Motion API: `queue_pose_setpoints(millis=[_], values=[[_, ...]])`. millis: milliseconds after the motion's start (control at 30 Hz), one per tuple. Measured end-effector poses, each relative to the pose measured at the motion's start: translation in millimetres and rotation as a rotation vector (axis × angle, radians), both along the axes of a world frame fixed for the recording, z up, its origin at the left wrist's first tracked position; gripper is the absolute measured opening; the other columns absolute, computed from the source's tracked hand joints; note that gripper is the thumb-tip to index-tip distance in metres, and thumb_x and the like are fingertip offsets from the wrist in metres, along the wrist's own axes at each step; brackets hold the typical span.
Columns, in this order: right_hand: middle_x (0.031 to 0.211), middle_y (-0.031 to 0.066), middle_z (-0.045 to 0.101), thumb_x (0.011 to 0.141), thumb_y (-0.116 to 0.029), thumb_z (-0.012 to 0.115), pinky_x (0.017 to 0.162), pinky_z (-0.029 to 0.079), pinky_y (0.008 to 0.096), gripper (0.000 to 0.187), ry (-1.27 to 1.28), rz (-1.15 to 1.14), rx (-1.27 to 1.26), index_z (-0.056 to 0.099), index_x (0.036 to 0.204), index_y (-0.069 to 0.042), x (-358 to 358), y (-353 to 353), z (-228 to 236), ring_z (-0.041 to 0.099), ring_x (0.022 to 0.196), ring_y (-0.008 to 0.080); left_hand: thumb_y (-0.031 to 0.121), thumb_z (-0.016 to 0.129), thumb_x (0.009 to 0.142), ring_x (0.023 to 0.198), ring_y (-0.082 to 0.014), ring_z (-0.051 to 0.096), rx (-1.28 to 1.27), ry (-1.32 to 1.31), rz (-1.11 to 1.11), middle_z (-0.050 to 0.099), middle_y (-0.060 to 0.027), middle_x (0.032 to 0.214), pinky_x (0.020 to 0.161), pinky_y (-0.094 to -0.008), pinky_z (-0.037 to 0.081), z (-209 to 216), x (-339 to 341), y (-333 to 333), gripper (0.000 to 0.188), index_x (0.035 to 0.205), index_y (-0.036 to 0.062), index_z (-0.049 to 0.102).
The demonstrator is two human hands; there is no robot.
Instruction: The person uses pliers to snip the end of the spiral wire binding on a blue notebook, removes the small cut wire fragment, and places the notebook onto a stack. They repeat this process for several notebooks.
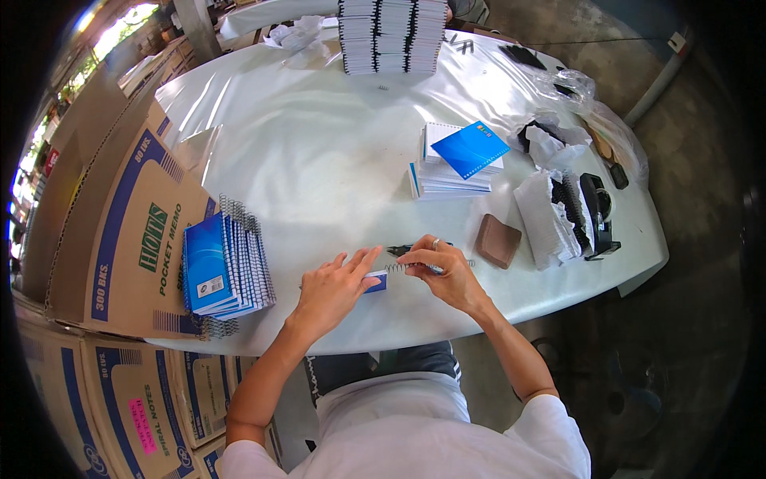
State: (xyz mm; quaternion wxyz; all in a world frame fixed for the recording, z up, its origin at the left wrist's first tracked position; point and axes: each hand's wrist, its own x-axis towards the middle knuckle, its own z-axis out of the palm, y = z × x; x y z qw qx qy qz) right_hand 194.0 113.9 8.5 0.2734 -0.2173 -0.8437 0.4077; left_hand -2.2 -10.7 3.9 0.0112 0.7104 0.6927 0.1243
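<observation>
A small blue-covered notebook (pixel 377 282) lies on the table in front of me, mostly hidden under my left hand (pixel 329 289). That hand rests over it with fingers stretched out and the thumb at its edge. Along the notebook's upper edge runs a thin metal spiral wire (pixel 394 268). My right hand (pixel 447 273) is closed in a pinch around this wire, whose end sticks out past the fingers. Just beyond the right fingertips lies a dark pliers-like tool (pixel 397 250), partly covered by the hand.
At left, spiral-bound blue notebooks (pixel 211 259) lean by a cardboard carton (pixel 136 239). Right of centre stand a stack of small pads (pixel 451 184), a brown block (pixel 499 241) and a paper-wrapped bundle (pixel 546 219). A tall notebook stack (pixel 391 36) is at the far edge.
</observation>
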Motion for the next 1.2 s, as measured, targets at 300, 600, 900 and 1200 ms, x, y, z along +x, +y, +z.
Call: queue_pose_setpoints(millis=[300,600,900,1200], values=[[0.092,0.0079,0.062,0.086,0.001,0.067,0.072,0.048,0.0329,0.018,-0.158,0.302,-0.189,0.069,0.103,-0.004,-1,23,-5,0.06,0.084,0.0193,0.039,0.054,0.096,0.11,-0.0333,0.065,-0.032,-0.006,-0.027,0.062,-0.0062,0.131,0.08,-0.0424,0.057,4,-2,3,0.054,0.145,0.0214,0.043],[0.088,0.0121,0.061,0.087,-0.014,0.068,0.067,0.051,0.043,0.021,-0.217,0.187,0.372,0.056,0.101,-0.005,-10,-14,13,0.063,0.081,0.0333,0.037,0.065,0.089,0.09,-0.0257,0.07,-0.006,-0.097,-0.104,0.063,-0.0036,0.129,0.067,-0.0401,0.059,8,8,5,0.06,0.144,0.0248,0.045],[0.123,0.0166,0.059,0.064,-0.018,0.087,0.093,0.046,0.0447,0.063,-0.393,0.026,0.646,0.064,0.122,-0.014,70,64,16,0.059,0.11,0.0334,0.051,0.052,0.093,0.09,-0.0219,0.071,-0.309,0.009,-0.282,0.062,-0.0003,0.132,0.061,-0.0387,0.058,19,2,-3,0.047,0.134,0.0279,0.055],[0.136,0.0174,0.058,0.082,-0.035,0.076,0.107,0.039,0.0426,0.055,-0.136,0.488,-0.349,0.063,0.129,-0.009,49,70,36,0.052,0.128,0.0317,0.05,0.07,0.079,0.097,-0.0252,0.068,0.063,-0.065,-0.158,0.061,-0.0075,0.13,0.068,-0.0386,0.058,10,-4,-6,0.094,0.155,0.0209,0.022]])
